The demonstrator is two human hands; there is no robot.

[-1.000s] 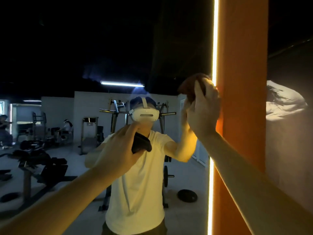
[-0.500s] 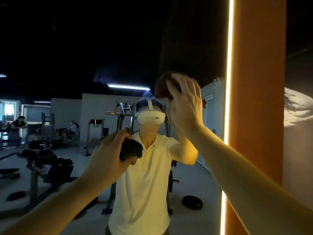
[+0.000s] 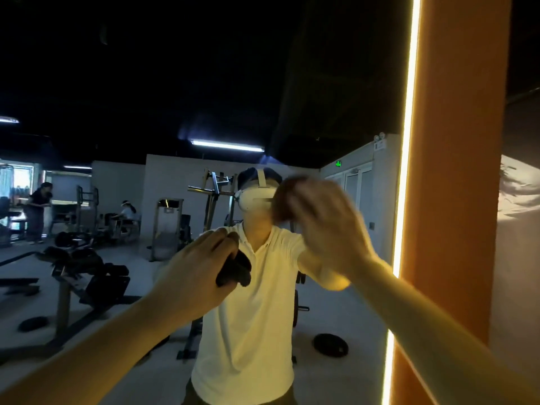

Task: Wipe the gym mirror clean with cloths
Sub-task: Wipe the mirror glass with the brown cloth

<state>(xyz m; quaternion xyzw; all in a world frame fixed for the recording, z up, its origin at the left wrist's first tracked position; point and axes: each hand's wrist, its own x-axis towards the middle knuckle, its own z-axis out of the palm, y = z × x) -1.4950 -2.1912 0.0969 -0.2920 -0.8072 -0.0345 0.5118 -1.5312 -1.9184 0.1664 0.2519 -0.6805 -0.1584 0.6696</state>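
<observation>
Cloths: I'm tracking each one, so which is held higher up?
The reddish-brown cloth in the right hand; the black cloth sits lower, in the left hand.

The right hand (image 3: pixel 324 226) is smeared by motion blur — its fingers cannot be told apart, and the brown cloth (image 3: pixel 285 200) under it shows only as a dark reddish lump. The left hand (image 3: pixel 195 270) covers most of the dark cloth (image 3: pixel 236 271). Whether either cloth touches the mirror (image 3: pixel 175 83) cannot be told. Both forearms run off the bottom edge — elbows unseen.
</observation>
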